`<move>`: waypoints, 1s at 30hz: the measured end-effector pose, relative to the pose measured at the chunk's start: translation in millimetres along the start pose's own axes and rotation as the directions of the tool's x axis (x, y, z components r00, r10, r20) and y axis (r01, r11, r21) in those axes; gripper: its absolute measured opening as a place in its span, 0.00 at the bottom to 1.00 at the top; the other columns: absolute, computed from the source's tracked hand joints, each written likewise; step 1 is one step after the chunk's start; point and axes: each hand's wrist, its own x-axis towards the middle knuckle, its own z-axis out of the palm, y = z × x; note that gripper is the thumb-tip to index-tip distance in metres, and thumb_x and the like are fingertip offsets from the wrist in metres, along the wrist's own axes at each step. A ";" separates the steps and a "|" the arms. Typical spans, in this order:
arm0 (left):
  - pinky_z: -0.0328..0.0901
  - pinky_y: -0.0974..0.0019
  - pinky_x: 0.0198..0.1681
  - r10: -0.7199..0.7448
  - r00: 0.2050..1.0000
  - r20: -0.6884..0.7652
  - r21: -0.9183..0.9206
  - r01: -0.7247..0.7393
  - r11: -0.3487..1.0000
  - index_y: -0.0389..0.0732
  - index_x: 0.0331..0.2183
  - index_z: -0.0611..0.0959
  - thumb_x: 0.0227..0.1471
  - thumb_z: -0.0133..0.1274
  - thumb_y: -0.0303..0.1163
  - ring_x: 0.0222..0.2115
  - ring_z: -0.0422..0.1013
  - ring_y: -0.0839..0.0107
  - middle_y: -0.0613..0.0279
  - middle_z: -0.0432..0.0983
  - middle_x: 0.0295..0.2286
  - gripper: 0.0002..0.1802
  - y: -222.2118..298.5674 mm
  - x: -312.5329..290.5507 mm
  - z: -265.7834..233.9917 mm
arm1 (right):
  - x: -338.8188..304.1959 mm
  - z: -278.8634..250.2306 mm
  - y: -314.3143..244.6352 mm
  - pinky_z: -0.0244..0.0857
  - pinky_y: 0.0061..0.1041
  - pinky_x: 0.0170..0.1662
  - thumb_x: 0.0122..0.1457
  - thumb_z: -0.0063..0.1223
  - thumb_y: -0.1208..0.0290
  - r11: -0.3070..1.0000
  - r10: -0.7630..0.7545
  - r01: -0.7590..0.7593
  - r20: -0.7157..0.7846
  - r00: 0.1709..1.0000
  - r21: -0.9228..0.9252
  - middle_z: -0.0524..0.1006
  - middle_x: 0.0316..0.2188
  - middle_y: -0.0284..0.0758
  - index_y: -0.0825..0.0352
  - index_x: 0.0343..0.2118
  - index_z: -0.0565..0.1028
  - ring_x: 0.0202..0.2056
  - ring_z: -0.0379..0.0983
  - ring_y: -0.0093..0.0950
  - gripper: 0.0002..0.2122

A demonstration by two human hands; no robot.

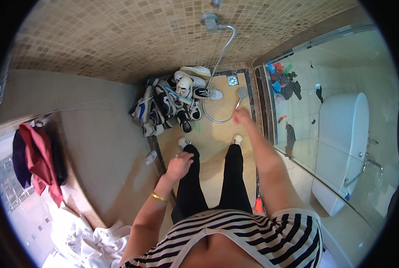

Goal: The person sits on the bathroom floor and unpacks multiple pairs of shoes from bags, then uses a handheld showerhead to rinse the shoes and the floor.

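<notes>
My right hand (pixel 242 116) is closed around the handle of a shower head (pixel 242 93), which points away from me over the beige floor. From the handle a silver hose (pixel 218 121) loops across the floor and rises to the wall valve (pixel 209 21). My left hand (pixel 180 166), with a gold bracelet (pixel 159 197) at the wrist, hangs empty above my left leg, its fingers loosely apart. Ahead and left of it lies a pile of shoes (pixel 164 103). One dark shoe with a white toe (pixel 208 93) rests apart, beside the hose.
A floor drain (pixel 233 80) sits in the far corner. To the right, behind a glass panel (pixel 338 167), stand a white bathtub (pixel 344 134) and scattered dark and coloured cloths (pixel 290 89). A small white bottle (pixel 151 157) is at the left wall, and red cloth (pixel 39 156) hangs farther left.
</notes>
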 end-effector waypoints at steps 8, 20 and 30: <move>0.74 0.52 0.43 -0.174 0.984 0.047 -0.270 0.180 0.946 0.40 0.45 0.84 0.57 0.59 0.30 0.39 0.78 0.47 0.50 0.81 0.39 0.13 -44.2 77.4 263.7 | 116.5 78.9 330.4 0.77 0.31 0.25 0.62 0.52 0.72 0.902 0.425 -0.432 0.143 0.894 0.017 0.81 0.28 0.36 0.63 0.38 0.79 0.25 0.80 0.29 0.06; 0.75 0.55 0.43 -0.294 0.939 0.178 -0.207 0.328 0.922 0.38 0.51 0.81 0.57 0.63 0.32 0.40 0.79 0.49 0.51 0.82 0.41 0.20 -156.2 202.2 382.7 | 530.0 140.8 598.6 0.74 0.33 0.25 0.57 0.60 0.66 0.939 0.216 -0.283 -0.306 0.927 -0.195 0.81 0.26 0.40 0.65 0.50 0.77 0.25 0.79 0.34 0.18; 0.75 0.55 0.42 -0.381 0.924 -0.006 -0.460 0.336 0.822 0.39 0.49 0.83 0.57 0.64 0.32 0.39 0.79 0.48 0.49 0.82 0.40 0.19 -197.5 190.0 342.4 | 541.3 145.2 520.8 0.64 0.27 0.18 0.46 0.66 0.78 0.889 0.362 -0.232 -0.296 0.884 0.395 0.76 0.25 0.33 0.63 0.34 0.76 0.21 0.71 0.28 0.12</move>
